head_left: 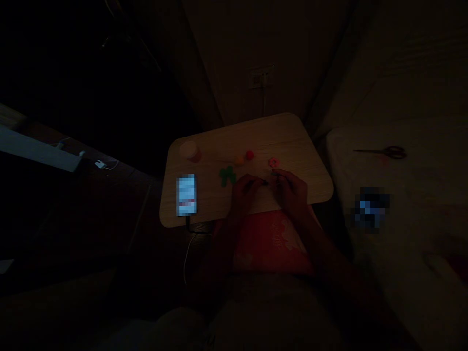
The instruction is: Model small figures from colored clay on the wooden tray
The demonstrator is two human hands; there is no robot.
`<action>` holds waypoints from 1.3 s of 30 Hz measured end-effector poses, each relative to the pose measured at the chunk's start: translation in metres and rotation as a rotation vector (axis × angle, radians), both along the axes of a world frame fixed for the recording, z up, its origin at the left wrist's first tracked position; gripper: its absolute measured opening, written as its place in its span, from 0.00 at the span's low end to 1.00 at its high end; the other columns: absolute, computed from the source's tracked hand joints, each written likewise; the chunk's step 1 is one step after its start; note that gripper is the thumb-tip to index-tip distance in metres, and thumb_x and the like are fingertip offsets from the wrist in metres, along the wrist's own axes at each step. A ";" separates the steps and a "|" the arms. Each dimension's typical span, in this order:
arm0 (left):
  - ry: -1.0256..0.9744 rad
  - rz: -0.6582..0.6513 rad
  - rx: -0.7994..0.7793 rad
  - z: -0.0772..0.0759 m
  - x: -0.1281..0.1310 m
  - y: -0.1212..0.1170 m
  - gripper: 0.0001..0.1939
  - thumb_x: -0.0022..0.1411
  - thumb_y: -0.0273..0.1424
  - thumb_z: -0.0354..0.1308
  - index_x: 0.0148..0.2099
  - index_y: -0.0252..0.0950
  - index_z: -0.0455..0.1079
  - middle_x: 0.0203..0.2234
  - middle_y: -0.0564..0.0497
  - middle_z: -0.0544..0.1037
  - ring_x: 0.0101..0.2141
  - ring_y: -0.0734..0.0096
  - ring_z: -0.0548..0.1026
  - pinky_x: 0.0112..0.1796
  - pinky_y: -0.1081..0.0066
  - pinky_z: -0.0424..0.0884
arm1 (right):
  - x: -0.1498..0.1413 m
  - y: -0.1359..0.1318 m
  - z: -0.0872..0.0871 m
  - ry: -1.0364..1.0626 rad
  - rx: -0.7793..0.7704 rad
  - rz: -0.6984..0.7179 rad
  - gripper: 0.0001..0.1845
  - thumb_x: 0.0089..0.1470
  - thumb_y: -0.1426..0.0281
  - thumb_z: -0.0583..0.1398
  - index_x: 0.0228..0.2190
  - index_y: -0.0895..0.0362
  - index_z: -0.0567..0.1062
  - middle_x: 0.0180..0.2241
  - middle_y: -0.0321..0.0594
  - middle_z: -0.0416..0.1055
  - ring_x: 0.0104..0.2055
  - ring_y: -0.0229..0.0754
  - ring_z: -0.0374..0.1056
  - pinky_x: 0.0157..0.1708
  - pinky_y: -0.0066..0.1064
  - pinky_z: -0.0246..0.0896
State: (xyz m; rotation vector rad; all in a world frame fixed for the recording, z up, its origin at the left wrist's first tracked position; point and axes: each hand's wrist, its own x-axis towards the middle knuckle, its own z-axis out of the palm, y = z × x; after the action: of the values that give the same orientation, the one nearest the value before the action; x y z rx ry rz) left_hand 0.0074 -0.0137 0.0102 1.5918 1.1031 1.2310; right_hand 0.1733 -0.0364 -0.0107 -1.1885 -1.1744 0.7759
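Observation:
The scene is very dark. My left hand and my right hand rest close together on a small light wooden table, fingers curled toward each other around something small and dark that I cannot make out. Just beyond the hands lie small soft-looking pieces: a green one, an orange one, a red one and a pink one. The pink piece lies nearest my right hand.
A lit phone with a cable lies at the table's left front. A pale cup-like object stands at its back left. Scissors lie on the bed at right. A wall socket sits behind the table.

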 end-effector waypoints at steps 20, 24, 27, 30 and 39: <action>-0.001 0.017 0.071 -0.005 -0.003 0.004 0.20 0.69 0.49 0.53 0.36 0.38 0.73 0.34 0.48 0.75 0.38 0.65 0.73 0.45 0.64 0.70 | -0.003 0.001 0.007 -0.049 -0.052 -0.041 0.09 0.55 0.66 0.65 0.37 0.54 0.83 0.37 0.42 0.83 0.37 0.45 0.78 0.40 0.36 0.74; -0.001 0.017 0.066 -0.004 -0.003 0.003 0.18 0.69 0.47 0.55 0.37 0.39 0.74 0.34 0.48 0.76 0.39 0.65 0.73 0.45 0.64 0.70 | -0.004 0.000 0.007 -0.022 -0.070 -0.055 0.07 0.51 0.66 0.68 0.33 0.54 0.83 0.34 0.41 0.82 0.34 0.44 0.77 0.36 0.34 0.73; 0.002 0.025 0.067 -0.003 -0.003 0.002 0.16 0.68 0.45 0.56 0.36 0.39 0.74 0.34 0.48 0.76 0.38 0.64 0.73 0.45 0.64 0.70 | -0.004 0.000 0.008 -0.033 -0.071 -0.072 0.07 0.49 0.65 0.69 0.31 0.55 0.82 0.30 0.39 0.81 0.30 0.42 0.75 0.32 0.32 0.71; 0.016 0.028 0.062 -0.003 -0.003 0.002 0.16 0.68 0.45 0.56 0.36 0.38 0.74 0.34 0.48 0.76 0.38 0.64 0.73 0.44 0.64 0.70 | -0.003 0.000 0.007 -0.055 -0.062 -0.068 0.07 0.50 0.64 0.68 0.31 0.55 0.81 0.28 0.38 0.80 0.28 0.41 0.73 0.30 0.32 0.69; 0.026 0.037 0.062 -0.002 -0.003 0.003 0.15 0.68 0.42 0.56 0.35 0.38 0.73 0.33 0.49 0.76 0.38 0.65 0.73 0.45 0.64 0.69 | 0.001 0.001 0.007 -0.148 0.027 -0.032 0.10 0.59 0.64 0.62 0.34 0.54 0.83 0.34 0.41 0.81 0.36 0.43 0.75 0.39 0.35 0.70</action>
State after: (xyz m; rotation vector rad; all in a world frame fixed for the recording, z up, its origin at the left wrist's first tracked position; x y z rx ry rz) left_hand 0.0047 -0.0109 0.0084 1.6449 1.1244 1.2833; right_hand 0.1748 -0.0350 -0.0038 -1.2560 -1.2799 0.6552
